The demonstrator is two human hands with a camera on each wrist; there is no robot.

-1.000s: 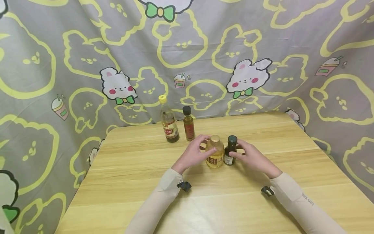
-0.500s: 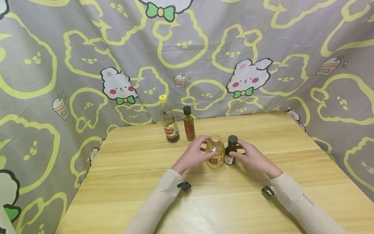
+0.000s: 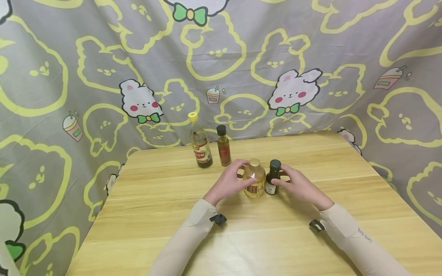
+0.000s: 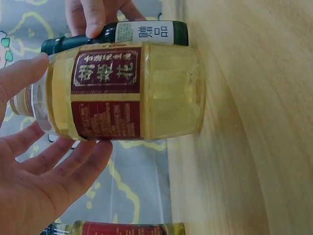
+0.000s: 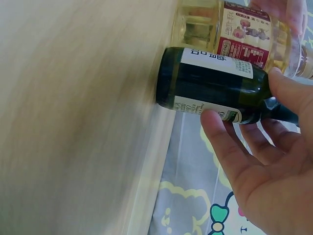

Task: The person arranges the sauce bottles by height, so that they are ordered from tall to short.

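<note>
A clear plastic cooking oil bottle [image 3: 254,191] with golden oil and a dark red label stands upright on the table. My left hand [image 3: 228,182] holds it, thumb on the near side and fingers curved around the far side. Right beside it stands a smaller dark green glass bottle [image 3: 271,188] with a green cap and a white label. My right hand [image 3: 299,187] grips that one between thumb and fingers. In the left wrist view the oil bottle [image 4: 171,93] overlaps part of the green bottle [image 4: 151,32]; any gap between them is too narrow to tell.
Behind and to the left stand a tall yellow-capped bottle [image 3: 201,151] of dark liquid and a slim black-capped bottle [image 3: 224,151] with a red label. The wooden table [image 3: 155,211] ends at a patterned grey curtain [image 3: 235,57].
</note>
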